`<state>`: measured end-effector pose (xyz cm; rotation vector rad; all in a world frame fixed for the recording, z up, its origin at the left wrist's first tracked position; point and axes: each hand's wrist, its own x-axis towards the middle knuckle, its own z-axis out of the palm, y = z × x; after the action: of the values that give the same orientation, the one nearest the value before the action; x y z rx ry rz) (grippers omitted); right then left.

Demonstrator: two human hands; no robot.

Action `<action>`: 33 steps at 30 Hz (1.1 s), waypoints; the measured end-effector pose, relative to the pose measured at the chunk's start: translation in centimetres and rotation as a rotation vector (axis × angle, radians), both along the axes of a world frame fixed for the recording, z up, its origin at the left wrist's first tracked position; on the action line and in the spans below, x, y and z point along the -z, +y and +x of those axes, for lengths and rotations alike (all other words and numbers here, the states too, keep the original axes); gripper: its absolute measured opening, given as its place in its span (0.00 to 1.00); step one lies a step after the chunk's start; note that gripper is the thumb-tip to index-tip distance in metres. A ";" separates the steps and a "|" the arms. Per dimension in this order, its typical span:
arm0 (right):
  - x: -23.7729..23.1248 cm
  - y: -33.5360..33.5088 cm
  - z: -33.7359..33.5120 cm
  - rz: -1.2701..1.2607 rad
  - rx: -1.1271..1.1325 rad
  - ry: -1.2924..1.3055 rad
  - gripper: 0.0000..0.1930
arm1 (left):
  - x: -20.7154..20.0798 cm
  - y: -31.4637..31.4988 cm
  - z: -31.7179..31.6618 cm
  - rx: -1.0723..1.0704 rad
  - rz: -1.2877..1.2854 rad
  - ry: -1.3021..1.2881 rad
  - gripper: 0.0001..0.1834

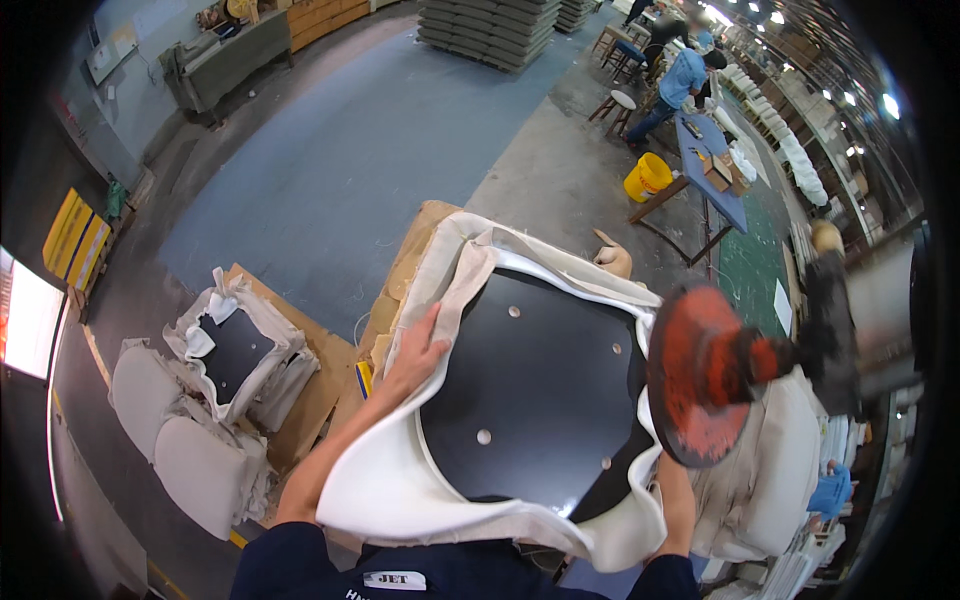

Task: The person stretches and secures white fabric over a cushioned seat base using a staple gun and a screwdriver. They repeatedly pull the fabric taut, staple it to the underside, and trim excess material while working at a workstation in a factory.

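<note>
In front of me lies a seat cushion turned underside up. Its black panel [545, 390], dotted with several pale round holes, is ringed by white foam [375, 475] and a beige fabric cover [470, 275]. At the panel's left edge, my left hand [420, 355] has its fingers closed on the fabric cover's folded edge. My right forearm [677, 505] reaches up along the right side of the cushion. The right hand itself is hidden behind the foam and a worn red disc [697, 375] mounted on a dark machine part.
Cardboard [405, 260] shows under the cushion's left side. Another black-panelled cushion [237, 355] and beige cushions [200, 460] are stacked at left; more beige cushions [780, 470] are at right. Farther back stand a blue table [715, 185], a yellow bucket [648, 177] and a person in blue [682, 80].
</note>
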<state>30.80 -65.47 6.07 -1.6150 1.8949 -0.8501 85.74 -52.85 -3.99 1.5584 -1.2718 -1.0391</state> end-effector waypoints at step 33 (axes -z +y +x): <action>8.9 3.1 6.9 0.004 -0.010 0.611 0.30 | -2.5 -5.5 -1.9 -0.235 -0.029 -0.790 0.34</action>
<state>37.67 -62.40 -2.84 -2.0405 2.2702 -0.3592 83.84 -58.34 -1.47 2.1302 -1.5349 -0.2337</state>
